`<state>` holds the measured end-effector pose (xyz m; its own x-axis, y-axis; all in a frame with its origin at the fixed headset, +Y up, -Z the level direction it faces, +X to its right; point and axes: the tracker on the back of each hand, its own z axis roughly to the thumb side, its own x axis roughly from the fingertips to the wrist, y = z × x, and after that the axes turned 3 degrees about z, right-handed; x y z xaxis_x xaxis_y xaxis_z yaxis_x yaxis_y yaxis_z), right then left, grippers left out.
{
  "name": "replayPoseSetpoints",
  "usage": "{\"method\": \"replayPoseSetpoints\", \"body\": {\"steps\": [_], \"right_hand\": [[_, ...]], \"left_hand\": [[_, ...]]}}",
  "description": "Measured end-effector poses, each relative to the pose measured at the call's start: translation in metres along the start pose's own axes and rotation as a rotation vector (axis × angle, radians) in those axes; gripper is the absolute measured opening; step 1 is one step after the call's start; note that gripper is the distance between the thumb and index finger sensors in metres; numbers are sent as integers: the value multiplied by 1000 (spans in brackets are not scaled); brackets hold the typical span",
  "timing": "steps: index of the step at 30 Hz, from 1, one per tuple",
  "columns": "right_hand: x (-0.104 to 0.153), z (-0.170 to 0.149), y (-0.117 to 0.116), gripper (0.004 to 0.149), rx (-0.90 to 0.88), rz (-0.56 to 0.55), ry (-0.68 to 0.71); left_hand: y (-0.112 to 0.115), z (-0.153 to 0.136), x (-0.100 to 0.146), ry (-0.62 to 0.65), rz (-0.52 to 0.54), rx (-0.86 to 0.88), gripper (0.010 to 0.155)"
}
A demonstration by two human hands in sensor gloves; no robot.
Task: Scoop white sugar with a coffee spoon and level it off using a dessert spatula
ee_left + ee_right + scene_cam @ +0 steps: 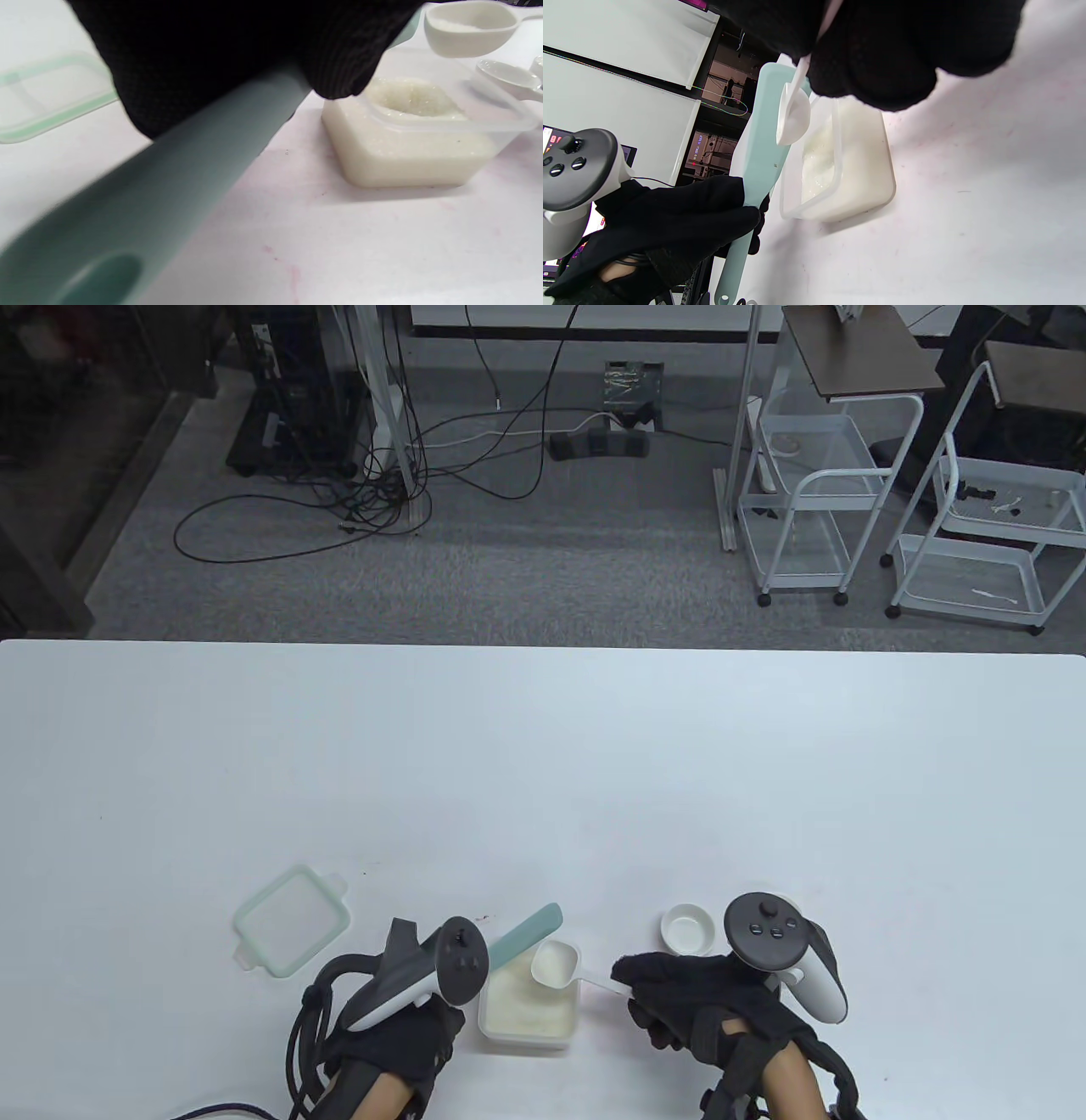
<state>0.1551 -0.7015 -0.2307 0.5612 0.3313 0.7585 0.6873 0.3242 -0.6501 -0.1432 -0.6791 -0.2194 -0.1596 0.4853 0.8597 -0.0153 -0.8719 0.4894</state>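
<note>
A clear square container of white sugar stands at the near edge of the table. My right hand grips the handle of a white coffee spoon, whose bowl hangs over the container's far corner with some sugar in it. My left hand grips the handle of a pale green dessert spatula. Its blade points up and right, just beside the spoon's bowl. The spatula lies along the container's left side.
A green-rimmed lid lies left of the container. A small white dish stands to the right, behind my right hand. A second white spoon shows beyond the container in the left wrist view.
</note>
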Motion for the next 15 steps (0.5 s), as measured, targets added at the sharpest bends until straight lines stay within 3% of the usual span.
{"method": "replayPoseSetpoints", "body": {"steps": [6, 8, 11, 15], "right_hand": [[0, 0, 0, 44, -3, 0, 4], [1, 1, 1, 44, -6, -4, 9], [1, 1, 1, 44, -7, -7, 10], [0, 0, 0, 44, 0, -6, 7]], "left_hand": [[-3, -5, -2, 29, 51, 98, 52], [-6, -9, -1, -11, 145, 111, 52], [-9, -18, -2, -119, 254, -11, 52], [-3, -31, -13, -186, 242, -19, 53]]}}
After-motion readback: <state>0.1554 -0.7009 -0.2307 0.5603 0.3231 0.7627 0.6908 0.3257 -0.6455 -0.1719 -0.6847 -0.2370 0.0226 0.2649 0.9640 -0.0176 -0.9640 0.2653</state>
